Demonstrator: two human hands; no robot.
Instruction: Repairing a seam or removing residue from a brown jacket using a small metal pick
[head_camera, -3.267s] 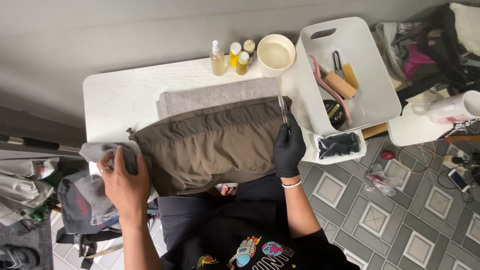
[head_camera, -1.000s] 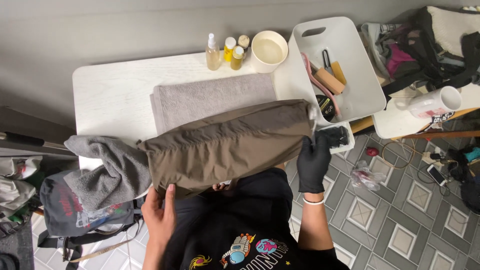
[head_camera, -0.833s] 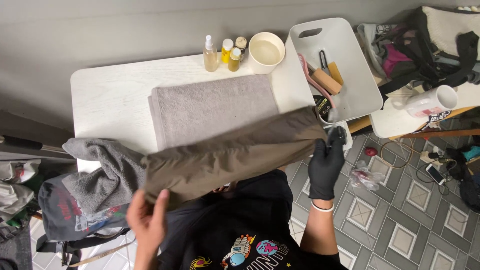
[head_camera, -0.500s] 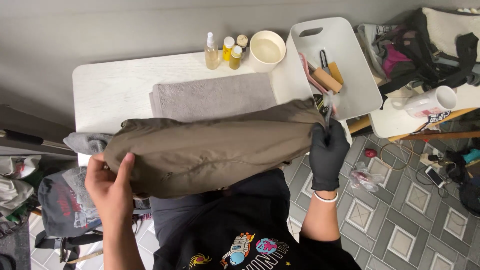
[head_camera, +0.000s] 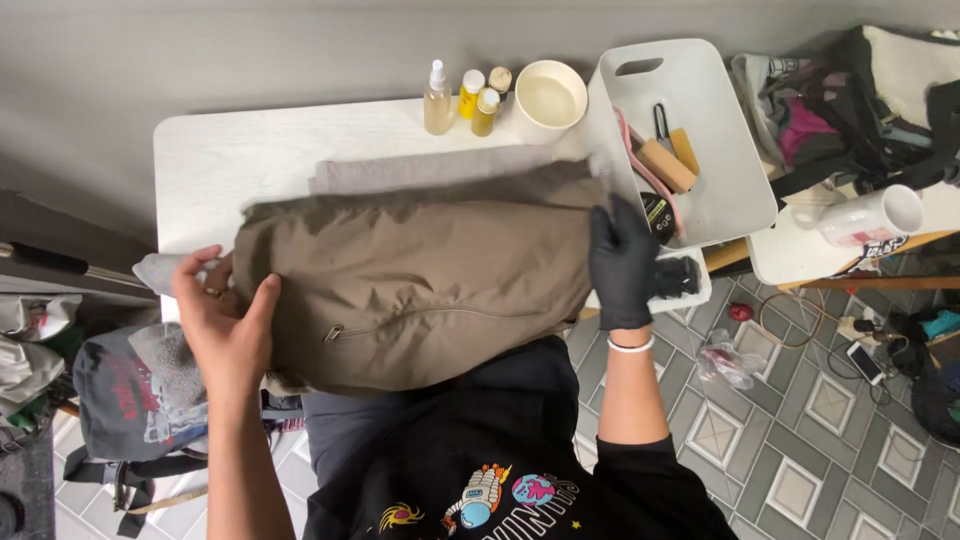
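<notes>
An olive-brown jacket is spread across the near part of the white tabletop, its zipper running across the front, and its lower edge hangs over the near side toward the person. The left end of the jacket is gripped by the bare left hand, whose fingers are curled around the fabric. The right end is pinched by the right hand, which is covered by a black glove. A grey towel is seen lying flat under the jacket, only its far strip showing. Three small bottles and a cream bowl are set at the far edge of the tabletop. Just beside the right hand, a white bin with brushes is placed.
</notes>
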